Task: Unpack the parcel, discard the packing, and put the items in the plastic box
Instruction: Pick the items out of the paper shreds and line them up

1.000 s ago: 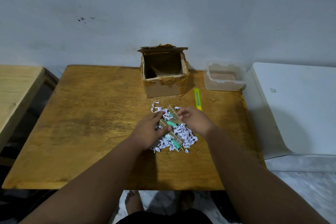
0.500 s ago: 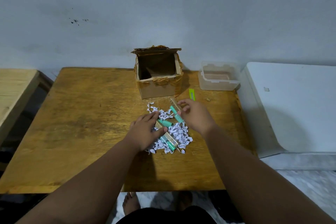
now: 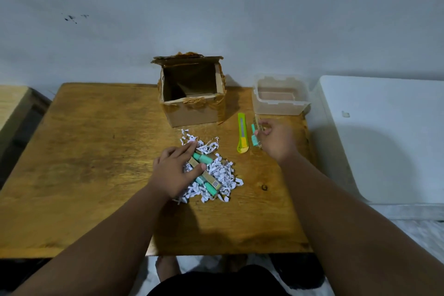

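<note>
The wooden table point(image 3: 96, 151) carries everything; its near edge is partly hidden by the person's forearms. At its far edge stands the open cardboard parcel point(image 3: 192, 103), its inside too dark to make out. Right of the parcel sits the clear plastic box point(image 3: 280, 96). In front of the parcel lies a heap of shredded paper point(image 3: 216, 175) with green-and-tan items point(image 3: 204, 158) half buried in it; the left hand point(image 3: 175, 173) lies spread over them, fingers loose. Between parcel and box lies a yellow-green cutter point(image 3: 242, 136). Just right of the cutter, the right hand point(image 3: 276, 138) pinches blurred items point(image 3: 254, 137), short of the box.
</note>
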